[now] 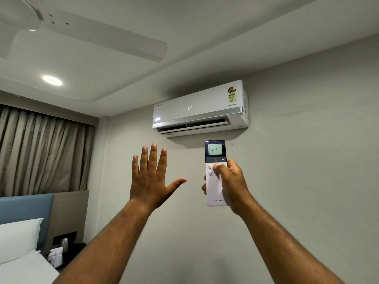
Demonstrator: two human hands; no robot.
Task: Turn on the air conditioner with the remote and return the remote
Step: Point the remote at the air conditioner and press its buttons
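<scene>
A white wall-mounted air conditioner point(200, 108) hangs high on the grey wall. Its front panel shows 24 and its lower flap stands ajar. Just below it, my right hand point(230, 184) grips a white remote point(215, 152) held upright. The remote's lit screen reads 24, and my thumb rests on the buttons under the power key. My left hand point(152, 178) is raised beside the remote, palm toward the wall, fingers spread, holding nothing.
A white ceiling fan point(86, 35) and a round ceiling light point(52, 80) are at upper left. Beige curtains point(43, 148) hang at left. Below are a bed with a white pillow point(19, 236), a blue headboard, and a bedside table with a kettle point(64, 241).
</scene>
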